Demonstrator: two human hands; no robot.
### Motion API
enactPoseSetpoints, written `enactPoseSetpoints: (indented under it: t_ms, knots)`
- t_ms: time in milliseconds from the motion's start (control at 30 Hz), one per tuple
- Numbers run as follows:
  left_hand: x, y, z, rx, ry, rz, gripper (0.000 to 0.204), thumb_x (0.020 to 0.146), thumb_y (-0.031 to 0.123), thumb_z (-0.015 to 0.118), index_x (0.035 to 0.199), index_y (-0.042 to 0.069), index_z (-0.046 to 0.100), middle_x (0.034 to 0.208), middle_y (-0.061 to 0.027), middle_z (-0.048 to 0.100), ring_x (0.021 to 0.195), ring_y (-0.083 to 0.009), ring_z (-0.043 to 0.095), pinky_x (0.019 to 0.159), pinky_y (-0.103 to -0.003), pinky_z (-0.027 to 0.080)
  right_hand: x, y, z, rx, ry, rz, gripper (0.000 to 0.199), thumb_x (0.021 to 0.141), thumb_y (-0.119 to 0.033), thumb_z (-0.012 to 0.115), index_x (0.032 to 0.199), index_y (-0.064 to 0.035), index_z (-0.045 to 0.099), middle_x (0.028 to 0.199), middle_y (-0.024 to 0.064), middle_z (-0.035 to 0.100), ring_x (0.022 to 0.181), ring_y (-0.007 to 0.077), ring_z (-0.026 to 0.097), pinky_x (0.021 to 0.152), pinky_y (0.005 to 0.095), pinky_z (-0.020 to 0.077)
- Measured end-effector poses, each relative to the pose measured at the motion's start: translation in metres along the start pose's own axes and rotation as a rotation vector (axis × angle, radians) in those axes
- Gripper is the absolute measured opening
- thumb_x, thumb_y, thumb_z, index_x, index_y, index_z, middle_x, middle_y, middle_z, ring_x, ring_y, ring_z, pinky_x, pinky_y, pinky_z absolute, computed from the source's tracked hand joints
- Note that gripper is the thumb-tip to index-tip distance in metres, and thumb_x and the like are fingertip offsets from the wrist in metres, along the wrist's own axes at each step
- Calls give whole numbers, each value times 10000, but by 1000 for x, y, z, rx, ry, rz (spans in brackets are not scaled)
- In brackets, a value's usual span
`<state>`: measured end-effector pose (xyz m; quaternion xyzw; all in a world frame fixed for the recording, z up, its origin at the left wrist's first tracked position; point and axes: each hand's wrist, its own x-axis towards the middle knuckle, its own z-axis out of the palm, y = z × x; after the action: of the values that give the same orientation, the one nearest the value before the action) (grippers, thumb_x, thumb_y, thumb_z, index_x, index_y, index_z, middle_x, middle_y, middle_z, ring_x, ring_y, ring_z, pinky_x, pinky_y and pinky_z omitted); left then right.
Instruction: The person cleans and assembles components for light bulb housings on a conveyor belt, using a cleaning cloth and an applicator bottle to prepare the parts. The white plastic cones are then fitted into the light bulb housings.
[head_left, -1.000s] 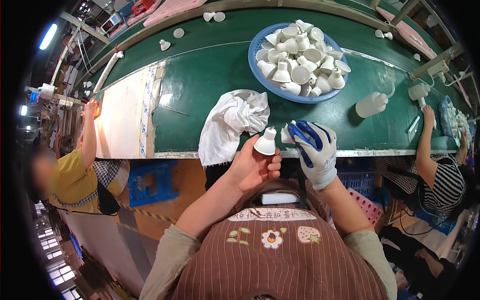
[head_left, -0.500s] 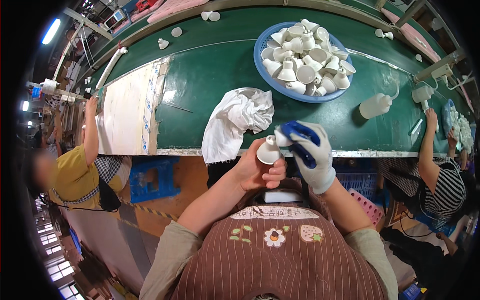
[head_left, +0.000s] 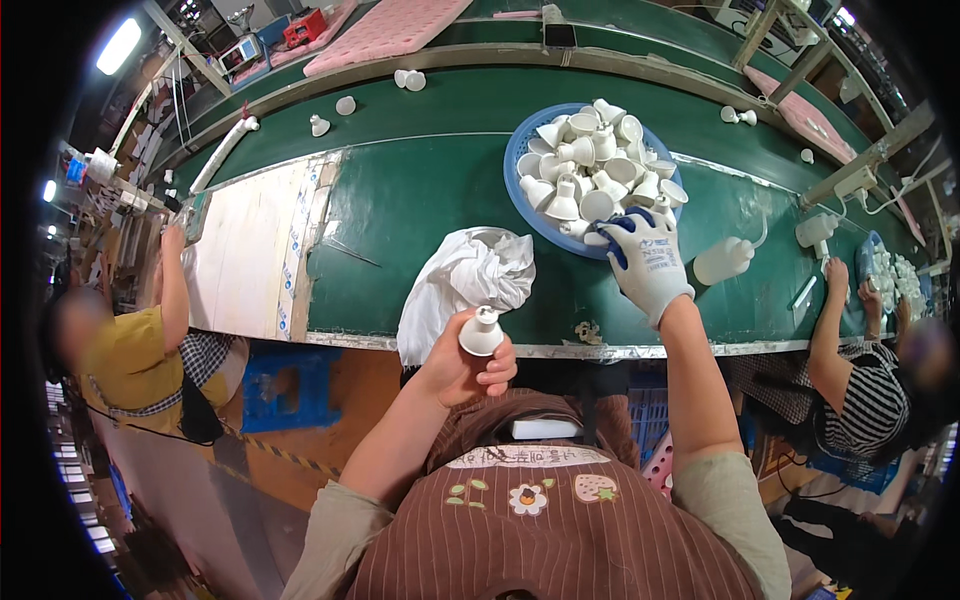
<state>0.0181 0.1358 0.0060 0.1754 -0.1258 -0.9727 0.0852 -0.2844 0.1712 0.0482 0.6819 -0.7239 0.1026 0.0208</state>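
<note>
My left hand (head_left: 462, 362), bare, holds a white cone-shaped lamp housing (head_left: 482, 335) with its narrow metal-tipped end up. My right hand (head_left: 641, 258), in a white glove with blue-coated fingers, reaches to the near rim of a round blue basket (head_left: 518, 178). Its fingers are curled at a white lamp housing (head_left: 594, 238) by the rim; the glove hides part of their grip. Many similar white lamp housings (head_left: 562, 200) are heaped in the basket. Between my left hand and the basket, a crumpled white cloth (head_left: 468, 275) hangs over the table's near edge.
The green table (head_left: 400, 170) carries a pale board (head_left: 245, 250) at left and a white squeeze bottle (head_left: 722, 260) right of the basket. Thin tweezers (head_left: 352, 252) lie beside the board. A few loose housings stand farther back. Co-workers sit at both sides.
My right hand has moved from beside my left hand forward to the basket rim. My left hand, still holding its housing, appears lower and farther left as the view shifts.
</note>
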Motion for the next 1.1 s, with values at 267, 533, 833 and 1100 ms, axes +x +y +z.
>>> enactPoseSetpoints:
  t_ms: [267, 533, 833, 1100]
  knots:
    - [-18, 11, -21, 25, 95, 151, 632, 995, 564, 277, 822, 31, 571, 716, -41, 498, 584, -153, 478, 550, -325, 462, 0, -11, -23, 99, 32, 15, 529, 810, -234, 728, 1309, -132, 588, 1273, 132, 588, 1261, 330, 491, 1093, 496, 329]
    - [-46, 25, -27, 57, 405, 330, 591, 987, 596, 304, 910, 68, 558, 807, -38, 494, 591, -143, 443, 530, -286, 384, 0, -29, -25, 178, 270, -12, 564, 777, -184, 744, 1316, -117, 593, 1279, 144, 598, 1229, 352, 518, 1061, 492, 374]
    - [-55, 26, -31, 145, 562, 587, 469, 1044, 497, 392, 1149, 73, 562, 866, -58, 585, 635, -156, 512, 615, -327, 475, 39, -151, 69, 209, 62, -220, 604, 862, -396, 669, 1400, -176, 502, 1395, 146, 507, 1260, 386, 475, 1078, 549, 338]
    - [-43, 17, -63, 518, 775, 817, 312, 1061, 320, 453, 1181, 34, 494, 856, -67, 575, 675, -135, 564, 642, -328, 552, 30, -133, 62, 656, 193, -208, 326, 845, -273, 687, 1136, -125, 691, 1218, 154, 633, 1115, 366, 582, 962, 453, 450]
